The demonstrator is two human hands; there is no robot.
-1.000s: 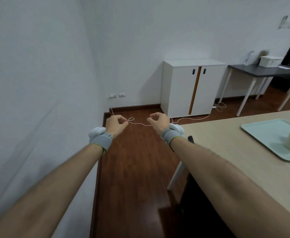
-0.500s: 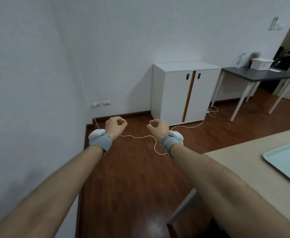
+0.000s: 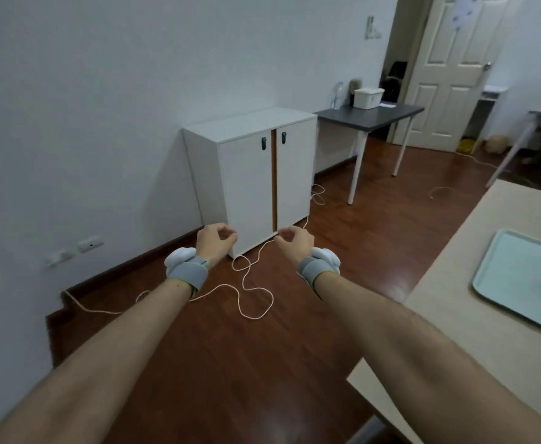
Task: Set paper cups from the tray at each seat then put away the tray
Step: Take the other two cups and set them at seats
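Hovering over the floor [image 3: 262,363], left hand [image 3: 214,241] and right hand [image 3: 294,243], each clenched thumb-to-finger on nothing, probably a ready pose; tray [image 3: 515,277] on table [image 3: 448,315], at right, not yet touched

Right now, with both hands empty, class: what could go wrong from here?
A loose white cable lies looped on the floor ahead; a foot could catch it while walking round the table. The left hand and right hand are out over the floor, and the tray sits at the view's edge; a hasty sideways reach might jolt it.
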